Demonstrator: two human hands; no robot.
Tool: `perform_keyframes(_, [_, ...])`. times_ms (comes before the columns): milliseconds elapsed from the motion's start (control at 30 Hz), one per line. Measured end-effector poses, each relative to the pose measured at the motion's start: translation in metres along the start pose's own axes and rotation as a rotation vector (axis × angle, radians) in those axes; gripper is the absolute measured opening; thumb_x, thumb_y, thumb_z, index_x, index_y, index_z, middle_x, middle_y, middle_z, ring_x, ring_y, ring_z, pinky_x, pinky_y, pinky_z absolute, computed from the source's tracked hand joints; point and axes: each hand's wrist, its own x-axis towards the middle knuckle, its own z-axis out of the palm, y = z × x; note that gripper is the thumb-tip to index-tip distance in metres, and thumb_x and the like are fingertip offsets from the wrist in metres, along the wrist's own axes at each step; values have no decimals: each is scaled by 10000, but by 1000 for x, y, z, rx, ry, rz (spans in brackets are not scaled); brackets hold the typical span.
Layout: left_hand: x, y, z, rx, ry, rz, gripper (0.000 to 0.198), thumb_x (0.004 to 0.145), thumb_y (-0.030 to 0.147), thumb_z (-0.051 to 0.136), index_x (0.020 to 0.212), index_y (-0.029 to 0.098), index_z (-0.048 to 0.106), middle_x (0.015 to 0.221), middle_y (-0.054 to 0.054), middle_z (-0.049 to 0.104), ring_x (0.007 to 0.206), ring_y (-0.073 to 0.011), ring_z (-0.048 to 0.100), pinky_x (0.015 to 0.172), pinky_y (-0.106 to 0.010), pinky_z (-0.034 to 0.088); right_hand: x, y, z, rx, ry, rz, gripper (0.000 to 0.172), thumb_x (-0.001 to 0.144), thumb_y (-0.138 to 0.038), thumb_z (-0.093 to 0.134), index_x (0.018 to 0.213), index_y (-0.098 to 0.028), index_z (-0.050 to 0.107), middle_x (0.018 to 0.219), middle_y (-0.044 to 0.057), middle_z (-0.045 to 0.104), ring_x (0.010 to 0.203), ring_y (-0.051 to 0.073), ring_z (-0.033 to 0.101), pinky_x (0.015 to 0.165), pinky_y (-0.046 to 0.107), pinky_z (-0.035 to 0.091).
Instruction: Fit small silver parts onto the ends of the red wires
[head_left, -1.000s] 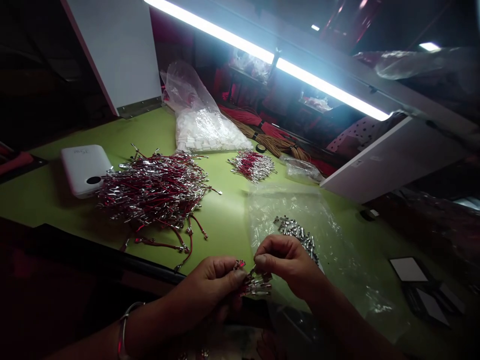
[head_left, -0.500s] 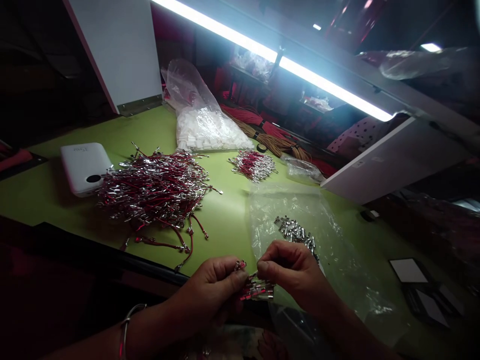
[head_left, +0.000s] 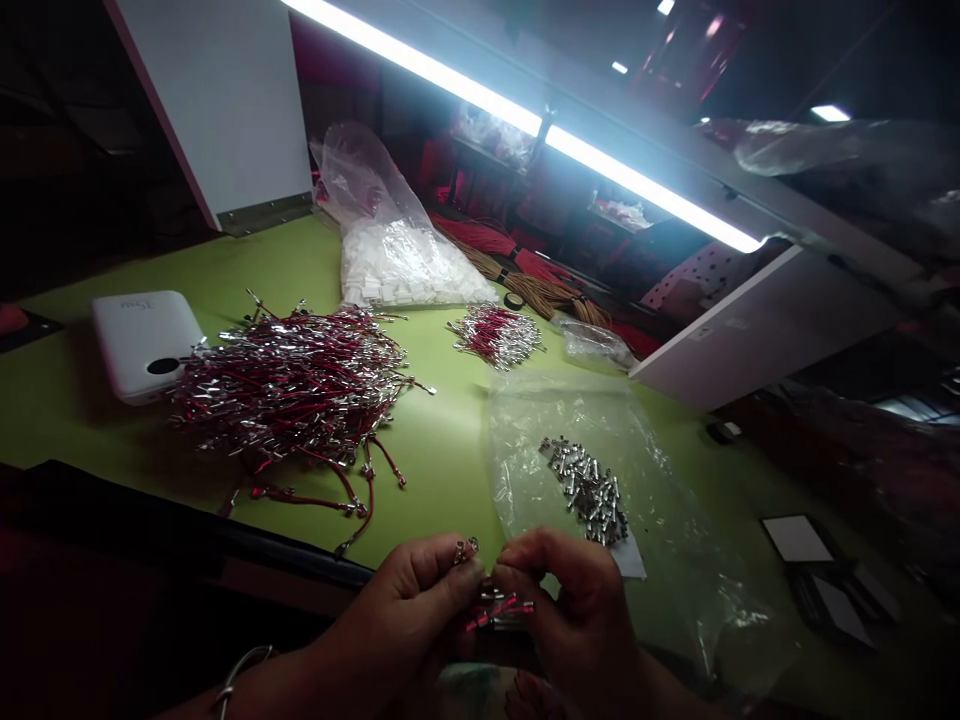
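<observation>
A long bright lamp (head_left: 525, 125) shone over a green table (head_left: 442, 440). A white power bank (head_left: 146, 345) lay at the left. Next to it sat a big heap of red wires with silver ends (head_left: 292, 385). A small heap of the same wires (head_left: 495, 335) lay farther back. Coils of brown and red wire (head_left: 525, 290) lay behind that, and a white board (head_left: 765, 330) sloped across the right side.

One clear bag (head_left: 397, 265) was full of small white plastic pieces. A second clear bag (head_left: 570, 470) lay flat near the hands and held little silver tubes (head_left: 589, 490).

The left hand (head_left: 412, 600) had its fingers (head_left: 450, 578) pinched shut on a small bunch of red wires (head_left: 495, 612), low in the middle of the view, in front of the second bag. The right hand (head_left: 570, 600) was just beside it. Its fingers (head_left: 525, 555) were curled close and touched the bunch, but it was hard to tell if they gripped it.
</observation>
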Motion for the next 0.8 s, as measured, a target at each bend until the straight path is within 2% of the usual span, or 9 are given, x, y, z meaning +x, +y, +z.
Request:
perform_keyframes(133, [2,2,-4,119,13,21,413,779,527,753,716,153,588,653,30,540,614,-97,458,561,-195,393,8,2,-11,20,-148,107,172,859,-261,685,709,-178,671,636,8,654,575,138,602,529,231,471])
perform_keyframes(233, [5,7,-12,265,41,44,435,831,554,687,696,161,558,604,50,495,520,-68,389,469,-175,308,32,13,-34,-73,-289,142,193,928,-311,613,824,-178,705,711,25,709,644,159,659,597,251,512])
perform_keyframes(267, [6,9,-14,299,43,37,435,853,561,656,710,162,559,600,54,493,480,-54,350,432,-173,260,42,19,-43,-244,-251,103,197,958,-300,573,867,-179,699,753,32,718,678,160,669,628,252,515])
perform_keyframes(333, [9,11,-19,312,30,8,432,877,578,615,762,164,571,628,51,523,435,-35,305,390,-173,196,62,31,-57,-830,-87,43,105,939,-225,587,941,-185,684,857,50,734,754,179,679,692,266,493])
perform_keyframes(433, [10,13,-21,266,6,-16,444,856,606,619,809,168,566,643,47,549,400,-22,294,363,-165,174,82,49,-63,-1056,-70,58,137,859,-50,575,853,-140,678,825,124,725,758,241,678,682,301,437])
perform_keyframes(533, [10,14,-19,264,21,-29,446,833,609,637,786,176,538,604,54,547,363,-17,298,341,-160,162,87,60,-55,-1074,-103,68,229,802,46,517,780,-131,661,772,146,711,729,244,670,660,297,403])
perform_keyframes(633, [8,16,-18,300,34,-21,431,841,589,633,760,179,530,584,53,554,350,-20,326,330,-153,174,87,64,-52,-1036,-99,87,245,773,66,503,800,-121,658,798,156,711,749,242,667,675,300,408])
perform_keyframes(733, [7,18,-18,347,39,-17,408,865,565,613,760,177,547,591,46,573,349,-27,370,324,-152,195,83,61,-57,-915,-83,111,187,803,-16,535,867,-135,664,862,130,718,799,238,670,707,308,448])
perform_keyframes(800, [6,19,-18,360,42,-23,402,874,559,604,762,176,557,607,42,587,354,-31,390,326,-154,208,78,54,-58,-810,-98,125,119,855,-117,547,888,-164,651,844,79,718,767,208,674,689,293,484])
